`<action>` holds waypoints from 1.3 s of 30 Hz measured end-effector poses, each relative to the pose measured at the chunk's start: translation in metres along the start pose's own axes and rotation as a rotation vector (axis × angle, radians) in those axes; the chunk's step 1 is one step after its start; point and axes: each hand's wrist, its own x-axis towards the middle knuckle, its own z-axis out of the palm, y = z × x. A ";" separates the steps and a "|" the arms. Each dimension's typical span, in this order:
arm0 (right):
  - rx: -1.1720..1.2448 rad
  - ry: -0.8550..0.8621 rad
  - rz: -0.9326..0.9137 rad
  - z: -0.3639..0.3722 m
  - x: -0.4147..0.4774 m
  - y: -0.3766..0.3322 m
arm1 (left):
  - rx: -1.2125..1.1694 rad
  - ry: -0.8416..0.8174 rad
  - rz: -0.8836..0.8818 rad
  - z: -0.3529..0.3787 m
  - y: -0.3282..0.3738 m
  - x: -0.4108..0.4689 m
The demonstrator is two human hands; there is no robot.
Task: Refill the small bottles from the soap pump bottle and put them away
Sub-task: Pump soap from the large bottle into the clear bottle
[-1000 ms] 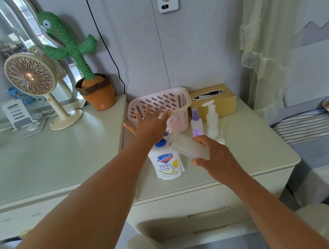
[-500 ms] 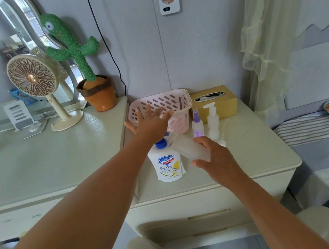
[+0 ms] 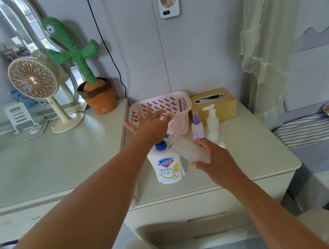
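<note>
A white soap pump bottle (image 3: 166,166) with a blue pump stands on the nightstand (image 3: 250,160). My left hand (image 3: 151,126) lies flat on its pump head, fingers spread and straight. My right hand (image 3: 213,159) grips a frosted small bottle (image 3: 189,150), tilted with its mouth at the pump's nozzle. Behind them stand a small purple-capped spray bottle (image 3: 197,127) and a small white pump bottle (image 3: 212,122). A pink slotted basket (image 3: 177,103) sits at the back.
A gold tissue box (image 3: 220,105) stands right of the basket. On the desk (image 3: 37,164) to the left are a beige fan (image 3: 33,84), a plush cactus in a pot (image 3: 88,76) and a phone stand (image 3: 19,118). A striped bed (image 3: 322,143) lies to the right.
Hardly anything has moved; both hands stay on the pump and the frosted bottle, and the view has shifted slightly.
</note>
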 end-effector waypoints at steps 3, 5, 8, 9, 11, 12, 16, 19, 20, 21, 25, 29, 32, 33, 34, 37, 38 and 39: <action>0.000 -0.001 0.005 0.001 0.000 0.000 | 0.005 0.001 0.010 0.002 -0.001 -0.001; 0.004 -0.003 0.008 0.002 0.000 0.001 | -0.005 0.007 0.006 0.005 -0.001 0.000; 0.009 -0.018 0.023 0.003 0.000 0.003 | -0.019 -0.002 -0.023 0.011 -0.003 0.001; 0.013 -0.022 0.027 0.004 0.000 0.003 | -0.023 -0.002 -0.028 0.012 -0.003 0.001; 0.020 -0.021 0.027 0.003 -0.001 0.004 | -0.031 0.006 -0.030 0.011 -0.003 0.002; 0.022 -0.020 0.025 0.002 -0.001 0.003 | -0.033 0.010 -0.028 0.010 -0.002 0.002; 0.005 -0.009 0.008 -0.001 0.000 0.001 | -0.019 0.026 -0.012 0.002 0.000 0.001; 0.010 -0.011 0.010 -0.001 -0.001 0.000 | 0.014 0.015 0.003 0.001 0.000 -0.002; 0.015 -0.013 0.014 0.000 -0.001 0.000 | 0.022 0.013 0.010 0.002 0.000 -0.003; 0.017 -0.014 0.018 0.001 -0.001 0.000 | 0.025 0.012 0.012 0.002 -0.001 -0.004; 0.031 -0.018 0.036 0.003 0.000 0.004 | 0.017 0.006 0.001 0.007 0.000 -0.005; 0.032 -0.021 0.032 0.003 0.000 0.004 | 0.017 0.007 -0.011 0.008 -0.001 0.000; 0.034 -0.022 0.026 0.001 -0.001 0.002 | 0.015 0.009 -0.003 0.003 0.000 0.000; 0.034 -0.020 0.022 0.000 -0.001 0.002 | 0.026 0.015 0.006 0.002 0.000 0.000; 0.034 -0.017 0.017 -0.001 -0.001 0.002 | 0.035 0.016 0.014 0.000 0.001 -0.002; 0.026 -0.019 0.010 -0.002 -0.001 0.000 | 0.040 0.006 0.026 -0.002 0.002 -0.006; 0.023 -0.019 0.010 -0.002 0.000 0.000 | 0.038 0.009 0.028 -0.002 0.002 -0.006; 0.022 -0.020 0.012 -0.002 0.000 -0.001 | 0.029 0.014 0.021 0.000 0.001 -0.005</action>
